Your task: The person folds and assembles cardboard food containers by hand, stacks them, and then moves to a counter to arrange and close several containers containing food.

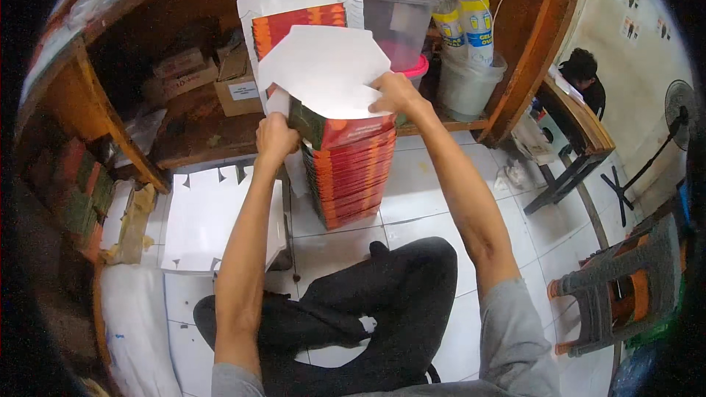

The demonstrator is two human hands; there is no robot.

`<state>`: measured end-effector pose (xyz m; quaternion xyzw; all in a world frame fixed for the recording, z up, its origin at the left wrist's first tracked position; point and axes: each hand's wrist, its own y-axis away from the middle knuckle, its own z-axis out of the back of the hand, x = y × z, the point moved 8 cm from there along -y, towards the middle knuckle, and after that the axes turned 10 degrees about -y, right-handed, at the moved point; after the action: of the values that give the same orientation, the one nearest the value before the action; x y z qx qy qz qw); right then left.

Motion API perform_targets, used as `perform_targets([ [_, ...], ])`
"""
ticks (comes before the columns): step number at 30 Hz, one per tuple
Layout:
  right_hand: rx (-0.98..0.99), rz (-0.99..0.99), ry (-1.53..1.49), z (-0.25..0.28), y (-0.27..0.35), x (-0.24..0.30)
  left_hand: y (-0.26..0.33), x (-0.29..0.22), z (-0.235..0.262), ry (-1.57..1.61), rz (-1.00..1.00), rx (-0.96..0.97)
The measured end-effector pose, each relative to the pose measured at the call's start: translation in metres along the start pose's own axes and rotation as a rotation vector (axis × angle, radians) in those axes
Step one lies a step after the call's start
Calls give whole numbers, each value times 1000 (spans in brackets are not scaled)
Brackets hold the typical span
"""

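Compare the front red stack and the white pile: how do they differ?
Height: the front red stack is tall, the white pile low.
Color: the stack has red printed sides; the pile's top is plain white.
Contact: the left hand and right hand are at the stack's top box; neither is on the pile.
Shared: white surfaces face up.

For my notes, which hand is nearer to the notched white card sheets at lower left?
Left. The left hand is beyond and right of the card sheets, at the left side of the top red carton; the right hand is farther right, on its white flap.
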<state>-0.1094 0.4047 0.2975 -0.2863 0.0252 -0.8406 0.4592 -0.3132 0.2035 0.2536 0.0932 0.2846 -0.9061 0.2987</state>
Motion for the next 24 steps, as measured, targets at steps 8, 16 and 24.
perform_targets([
  [8,-89,-287,395,20,23,-8,18,-28,5,141,-33,-7],
  [16,132,-234,-73,-25,-13,96,23,-18,7,187,28,-28],
  [24,80,-120,133,-56,-31,132,15,-19,-2,192,45,8],
])
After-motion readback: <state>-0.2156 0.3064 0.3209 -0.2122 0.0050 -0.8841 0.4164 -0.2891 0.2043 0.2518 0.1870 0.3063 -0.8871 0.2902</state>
